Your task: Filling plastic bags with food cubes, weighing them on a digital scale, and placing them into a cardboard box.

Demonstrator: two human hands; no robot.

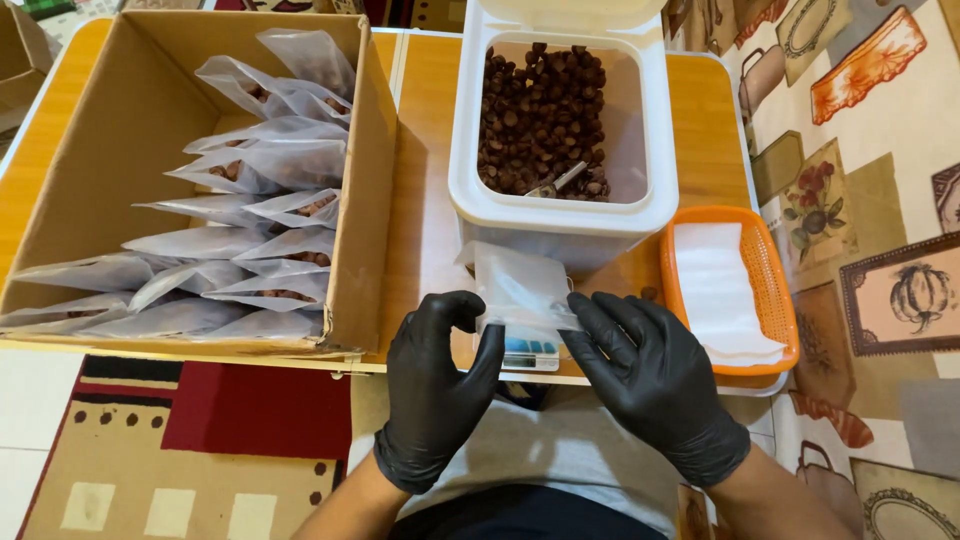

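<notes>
Both my hands wear black gloves. My left hand (440, 385) and my right hand (650, 375) together pinch an empty clear plastic pouch (522, 285) by its lower edge, above a small digital scale (530, 352) at the table's front edge. Just behind the pouch stands a white plastic bin (470, 180) filled with brown round nuts (540, 110), with a metal scoop (560, 182) lying in them.
A cardboard box (370, 200) on the left holds several filled clear pouches (250, 230). An orange basket (772, 290) with a stack of empty pouches sits at right. The wooden table (425, 150) stands over patterned rugs.
</notes>
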